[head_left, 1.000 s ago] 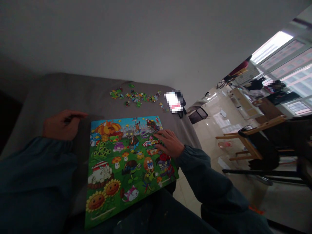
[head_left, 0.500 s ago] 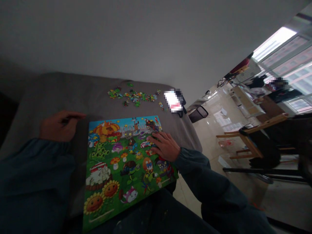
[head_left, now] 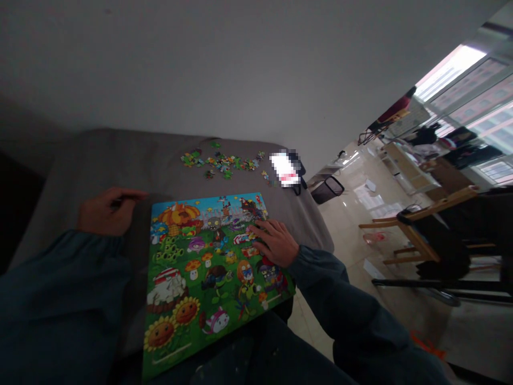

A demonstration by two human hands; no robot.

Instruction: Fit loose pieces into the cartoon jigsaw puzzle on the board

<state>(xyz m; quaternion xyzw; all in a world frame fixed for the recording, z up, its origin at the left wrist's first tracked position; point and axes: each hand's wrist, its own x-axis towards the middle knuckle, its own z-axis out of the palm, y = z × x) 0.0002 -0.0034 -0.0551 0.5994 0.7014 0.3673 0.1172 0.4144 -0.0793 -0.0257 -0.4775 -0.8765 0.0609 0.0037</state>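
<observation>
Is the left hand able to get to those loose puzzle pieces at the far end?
Probably yes. The left hand rests on the grey surface beside the puzzle board. Only bare grey surface lies between it and the loose pieces, though it looks like a long stretch forward.

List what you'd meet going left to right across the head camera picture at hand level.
left hand → puzzle board → right hand → wooden chair
</observation>
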